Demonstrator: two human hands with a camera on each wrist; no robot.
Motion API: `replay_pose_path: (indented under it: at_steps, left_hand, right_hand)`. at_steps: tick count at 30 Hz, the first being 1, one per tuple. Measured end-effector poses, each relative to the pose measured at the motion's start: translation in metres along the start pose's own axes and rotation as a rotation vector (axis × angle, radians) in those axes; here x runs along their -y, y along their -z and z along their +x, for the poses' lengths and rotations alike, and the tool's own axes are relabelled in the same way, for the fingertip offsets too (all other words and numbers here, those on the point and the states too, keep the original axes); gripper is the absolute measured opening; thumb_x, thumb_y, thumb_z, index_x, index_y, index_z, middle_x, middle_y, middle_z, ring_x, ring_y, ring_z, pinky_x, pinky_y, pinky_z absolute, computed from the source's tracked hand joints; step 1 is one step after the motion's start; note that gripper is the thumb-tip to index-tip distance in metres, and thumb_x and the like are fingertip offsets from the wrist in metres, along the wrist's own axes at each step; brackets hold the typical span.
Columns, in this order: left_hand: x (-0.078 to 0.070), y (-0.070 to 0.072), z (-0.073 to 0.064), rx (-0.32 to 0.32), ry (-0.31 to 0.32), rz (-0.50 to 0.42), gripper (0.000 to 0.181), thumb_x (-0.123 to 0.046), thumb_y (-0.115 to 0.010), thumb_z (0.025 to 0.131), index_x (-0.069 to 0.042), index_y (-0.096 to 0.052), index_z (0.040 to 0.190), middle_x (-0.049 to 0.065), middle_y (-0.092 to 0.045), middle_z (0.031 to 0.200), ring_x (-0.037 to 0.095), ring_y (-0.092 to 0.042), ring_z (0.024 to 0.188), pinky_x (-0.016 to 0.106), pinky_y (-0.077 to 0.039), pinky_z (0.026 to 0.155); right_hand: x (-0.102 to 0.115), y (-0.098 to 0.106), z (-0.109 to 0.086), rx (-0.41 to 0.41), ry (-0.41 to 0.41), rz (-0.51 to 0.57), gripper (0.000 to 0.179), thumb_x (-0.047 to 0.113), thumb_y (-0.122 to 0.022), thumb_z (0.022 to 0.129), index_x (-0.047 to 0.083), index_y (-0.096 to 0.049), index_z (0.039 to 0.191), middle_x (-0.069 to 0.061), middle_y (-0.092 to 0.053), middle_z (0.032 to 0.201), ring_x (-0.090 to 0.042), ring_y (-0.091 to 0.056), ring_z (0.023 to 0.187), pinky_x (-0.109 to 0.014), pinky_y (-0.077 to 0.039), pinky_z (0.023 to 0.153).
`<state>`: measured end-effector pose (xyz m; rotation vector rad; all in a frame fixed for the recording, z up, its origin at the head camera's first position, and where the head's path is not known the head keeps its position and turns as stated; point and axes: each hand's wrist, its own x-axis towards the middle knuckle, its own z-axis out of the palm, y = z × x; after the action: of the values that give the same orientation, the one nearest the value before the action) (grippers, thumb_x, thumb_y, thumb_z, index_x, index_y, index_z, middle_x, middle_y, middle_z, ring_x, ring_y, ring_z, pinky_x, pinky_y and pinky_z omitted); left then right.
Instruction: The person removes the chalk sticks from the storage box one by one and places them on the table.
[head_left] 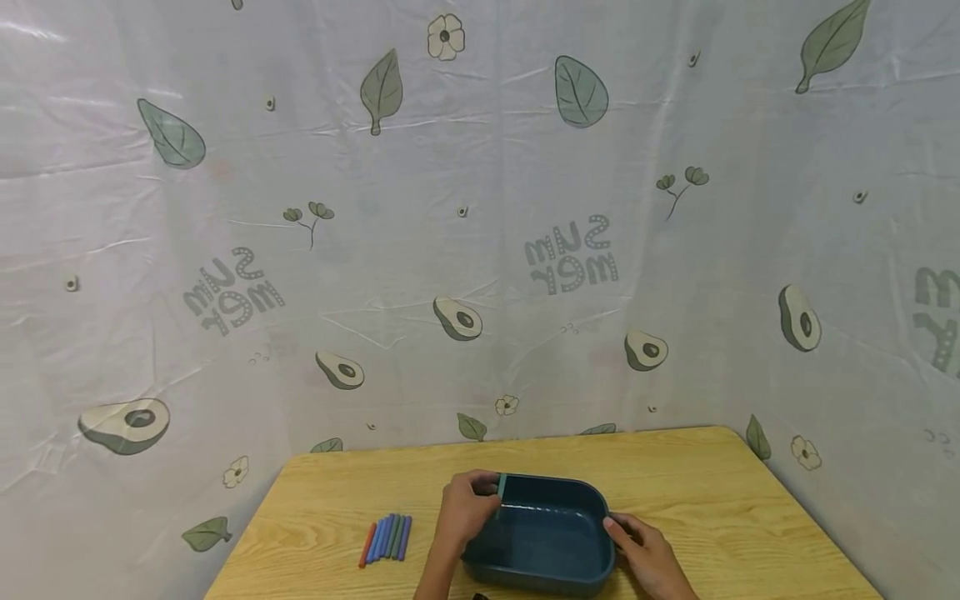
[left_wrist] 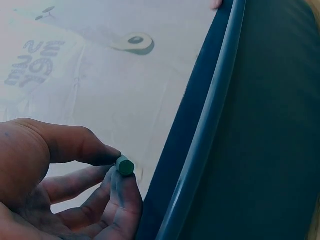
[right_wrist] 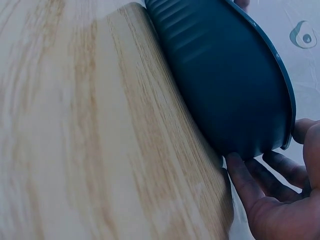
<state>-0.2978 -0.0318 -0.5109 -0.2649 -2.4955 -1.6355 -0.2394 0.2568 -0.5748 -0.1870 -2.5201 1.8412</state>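
Observation:
My left hand [head_left: 467, 507] is over the left end of a dark blue rectangular dish [head_left: 543, 537]. Between thumb and fingertips it pinches a slim green crayon [left_wrist: 126, 166], whose faceted end shows in the left wrist view. In the head view that crayon overlaps the dish's far left corner. At the dish's right end, my right hand [head_left: 643, 550] grips the wall, thumb at the rim and fingers against the outer side [right_wrist: 245, 125]. Left of the dish, several crayons [head_left: 386, 537] in red, blue, green and purple lie side by side on the table.
The light wooden table [head_left: 697, 475] reaches back to a pale curtain [head_left: 480, 167] printed with leaves, avocados and lettering. A small black object [head_left: 480, 596] shows at the bottom edge, just in front of the dish.

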Motion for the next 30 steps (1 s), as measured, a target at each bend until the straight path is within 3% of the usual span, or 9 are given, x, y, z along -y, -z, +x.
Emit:
replay_pose_path:
  at_steps: [12,22,30]
  left_hand:
    - [0.013,0.042,-0.002,-0.013,0.016,0.022,0.035,-0.001,-0.07,0.076,-0.001,-0.073,0.111,0.012,-0.071,0.092,0.015,-0.069,0.071,0.03,-0.057,0.058]
    - [0.021,0.072,-0.003,-0.032,0.071,-0.001,0.035,0.0,-0.067,0.079,0.002,-0.071,0.115,0.017,-0.071,0.097,0.019,-0.07,0.075,0.031,-0.059,0.061]
    - [0.031,0.1,-0.005,-0.03,0.128,0.044,0.038,-0.002,-0.065,0.084,0.002,-0.067,0.122,0.017,-0.069,0.107,0.02,-0.069,0.083,0.034,-0.059,0.067]
  right_hand:
    - [0.004,0.002,0.001,0.033,-0.032,0.094,0.067,0.046,-0.057,0.098,-0.008,-0.051,0.138,-0.029,-0.055,0.136,-0.038,-0.062,0.117,-0.045,-0.057,0.087]
    - [0.006,0.004,0.005,0.013,-0.02,-0.018,0.068,0.05,-0.055,0.098,-0.006,-0.054,0.136,-0.026,-0.059,0.132,-0.037,-0.061,0.117,-0.045,-0.055,0.09]
    - [0.008,0.004,0.005,0.018,-0.026,-0.011,0.07,0.051,-0.055,0.098,-0.007,-0.053,0.136,-0.027,-0.058,0.133,-0.039,-0.06,0.119,-0.046,-0.054,0.092]
